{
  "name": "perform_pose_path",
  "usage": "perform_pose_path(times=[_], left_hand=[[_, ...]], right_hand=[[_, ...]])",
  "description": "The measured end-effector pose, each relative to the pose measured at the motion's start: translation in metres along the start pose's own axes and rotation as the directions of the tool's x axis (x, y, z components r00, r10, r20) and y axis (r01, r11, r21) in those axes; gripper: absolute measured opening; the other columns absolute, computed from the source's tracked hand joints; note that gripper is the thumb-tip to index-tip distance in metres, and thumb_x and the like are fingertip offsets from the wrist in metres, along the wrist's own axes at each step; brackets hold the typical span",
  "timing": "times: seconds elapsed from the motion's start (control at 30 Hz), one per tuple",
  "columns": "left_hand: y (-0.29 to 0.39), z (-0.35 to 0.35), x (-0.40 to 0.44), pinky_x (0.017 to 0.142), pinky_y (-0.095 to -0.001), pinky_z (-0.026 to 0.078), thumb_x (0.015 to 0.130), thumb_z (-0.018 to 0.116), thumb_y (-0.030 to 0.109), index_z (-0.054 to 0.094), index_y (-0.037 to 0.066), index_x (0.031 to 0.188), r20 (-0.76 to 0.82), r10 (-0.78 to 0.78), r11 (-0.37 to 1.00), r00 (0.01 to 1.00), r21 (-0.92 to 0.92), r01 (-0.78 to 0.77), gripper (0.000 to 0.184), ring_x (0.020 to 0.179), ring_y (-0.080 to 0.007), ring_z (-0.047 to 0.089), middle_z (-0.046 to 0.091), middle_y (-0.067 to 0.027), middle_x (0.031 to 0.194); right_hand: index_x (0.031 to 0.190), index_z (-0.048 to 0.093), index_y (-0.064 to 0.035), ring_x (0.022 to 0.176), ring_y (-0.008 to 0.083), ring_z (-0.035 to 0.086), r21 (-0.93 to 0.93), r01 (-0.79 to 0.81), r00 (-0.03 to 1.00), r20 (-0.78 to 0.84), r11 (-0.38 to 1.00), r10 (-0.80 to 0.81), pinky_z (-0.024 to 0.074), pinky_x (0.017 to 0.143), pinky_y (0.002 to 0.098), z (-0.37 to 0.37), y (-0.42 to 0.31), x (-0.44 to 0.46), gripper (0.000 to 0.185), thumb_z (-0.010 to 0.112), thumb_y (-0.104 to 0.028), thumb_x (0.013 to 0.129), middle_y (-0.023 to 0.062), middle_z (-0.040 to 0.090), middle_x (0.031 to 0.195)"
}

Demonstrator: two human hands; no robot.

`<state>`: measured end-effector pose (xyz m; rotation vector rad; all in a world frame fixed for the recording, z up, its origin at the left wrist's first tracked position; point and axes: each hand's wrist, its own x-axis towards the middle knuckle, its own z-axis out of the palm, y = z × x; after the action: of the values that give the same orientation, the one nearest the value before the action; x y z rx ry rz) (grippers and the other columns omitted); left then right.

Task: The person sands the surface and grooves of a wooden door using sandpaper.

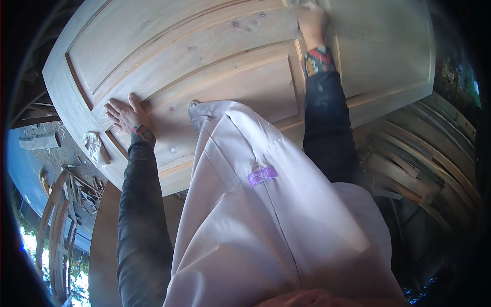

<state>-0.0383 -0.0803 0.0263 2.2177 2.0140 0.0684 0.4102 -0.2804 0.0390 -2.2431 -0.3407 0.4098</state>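
Observation:
A pale wooden panel door (261, 77) with raised panels and grooved mouldings lies in front of me. My left hand (127, 113) rests flat on its frame near the left side, fingers spread, holding nothing. Close below that hand, a crumpled whitish wad (96, 148) sits on the door by its edge; its material is unclear. Farther up, my right hand (311, 23) presses on the door beside a moulding, its fingers curled. Something may be under those fingers, but blur and the hand itself hide it.
Stacked curved wooden pieces (414, 153) stand at the right, below the door. On the left, wood scraps (84, 192) litter the ground near upright slats (57, 230). My loose white garment (245, 215) with a purple patch hangs against the door's near side.

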Motion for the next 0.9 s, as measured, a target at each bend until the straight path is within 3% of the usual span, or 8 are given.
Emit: perform_pose_path(times=[0.07, 0.1, 0.23, 0.43, 0.57, 0.7, 0.8, 0.9], left_hand=[[-0.001, 0.001, 0.001, 0.115, -0.0498, 0.012, 0.09, 0.039, 0.063, 0.018, 0.006, 0.15, -0.013, -0.002, 1.0, 1.0, -0.004, 0.002, 0.085, 0.145, -0.0326, 0.012, 0.014, -0.0162, 0.157], [-0.001, 0.0, 0.002, 0.115, -0.0498, 0.012, 0.09, 0.039, 0.063, 0.018, 0.006, 0.15, -0.015, -0.004, 1.0, 1.0, -0.003, 0.004, 0.085, 0.145, -0.0326, 0.012, 0.014, -0.0162, 0.157], [-0.003, 0.003, 0.001, 0.115, -0.0496, 0.012, 0.09, 0.039, 0.063, 0.018, 0.006, 0.15, -0.019, 0.014, 1.0, 1.0, 0.004, -0.014, 0.085, 0.145, -0.0323, 0.012, 0.014, -0.0162, 0.157], [-0.004, 0.004, 0.003, 0.115, -0.0498, 0.012, 0.089, 0.04, 0.063, 0.018, 0.006, 0.15, -0.006, -0.005, 1.0, 1.0, 0.018, 0.005, 0.086, 0.145, -0.0321, 0.012, 0.014, -0.0168, 0.157], [0.0, 0.001, 0.001, 0.115, -0.0494, 0.012, 0.089, 0.04, 0.063, 0.019, 0.006, 0.15, -0.005, -0.004, 1.0, 1.0, 0.001, 0.004, 0.086, 0.145, -0.0323, 0.012, 0.014, -0.0168, 0.157], [-0.002, 0.0, 0.001, 0.115, -0.0489, 0.012, 0.09, 0.041, 0.062, 0.019, 0.005, 0.15, 0.002, 0.005, 1.0, 1.0, 0.0, -0.005, 0.086, 0.145, -0.0326, 0.012, 0.014, -0.0172, 0.156], [0.004, 0.001, 0.003, 0.115, -0.0489, 0.011, 0.09, 0.042, 0.061, 0.019, 0.005, 0.15, -0.013, 0.003, 1.0, 1.0, -0.011, -0.003, 0.085, 0.145, -0.0328, 0.011, 0.014, -0.0178, 0.156], [0.0, -0.001, -0.001, 0.115, -0.049, 0.011, 0.09, 0.042, 0.061, 0.019, 0.005, 0.15, -0.003, -0.001, 1.0, 1.0, -0.008, 0.001, 0.085, 0.145, -0.0329, 0.011, 0.014, -0.0176, 0.156]], right_hand=[[0.073, 0.066, -0.0007, 0.052, 0.0145, 0.059, 0.011, 0.087, 0.996, -0.02, 0.996, -0.087, 0.0435, 0.048, 0.0327, 0.013, -0.007, 0.023, 0.015, 0.067, -0.015, 0.077, 0.0072, 0.062, 0.058], [0.073, 0.067, -0.0013, 0.051, 0.0172, 0.059, 0.088, -0.02, 1.0, -0.019, 0.996, 0.022, 0.0443, 0.05, 0.0304, 0.011, -0.019, 0.013, 0.013, 0.067, -0.014, 0.076, 0.0059, 0.059, 0.054], [0.077, 0.069, 0.0005, 0.062, 0.0161, 0.063, -0.222, 0.163, 0.979, -0.082, 0.961, -0.185, 0.049, 0.06, 0.0295, 0.005, 0.02, -0.021, 0.028, 0.074, -0.027, 0.075, 0.0073, 0.068, 0.068], [0.078, 0.07, -0.0007, 0.065, 0.0186, 0.066, -0.051, -0.142, 0.986, 0.084, 0.989, 0.146, 0.0503, 0.064, 0.032, 0.003, -0.003, 0.022, 0.03, 0.071, -0.031, 0.075, 0.0086, 0.068, 0.068], [0.081, 0.071, -0.0027, 0.067, 0.022, 0.067, -0.363, 0.165, 0.976, -0.076, 0.917, -0.206, 0.0507, 0.067, 0.0328, 0.01, 0.04, 0.002, 0.032, 0.073, -0.033, 0.073, 0.0087, 0.07, 0.072], [0.083, 0.071, -0.0007, 0.065, 0.0207, 0.066, -0.097, -0.012, 1.0, 0.018, 0.995, 0.014, 0.0506, 0.064, 0.0331, -0.003, 0.023, 0.02, 0.032, 0.074, -0.031, 0.074, 0.0112, 0.07, 0.072], [0.086, 0.068, -0.001, 0.064, 0.022, 0.064, -0.244, 0.11, 0.986, -0.097, 0.963, -0.137, 0.0494, 0.057, 0.0326, 0.007, 0.006, 0.037, 0.013, 0.062, -0.013, 0.083, 0.0119, 0.065, 0.068], [0.082, 0.07, 0.0008, 0.062, 0.0209, 0.065, -0.092, 0.009, 0.994, -0.111, 0.996, -0.02, 0.0501, 0.061, 0.0334, 0.013, 0.003, 0.003, 0.03, 0.074, -0.028, 0.074, 0.0128, 0.068, 0.071]])
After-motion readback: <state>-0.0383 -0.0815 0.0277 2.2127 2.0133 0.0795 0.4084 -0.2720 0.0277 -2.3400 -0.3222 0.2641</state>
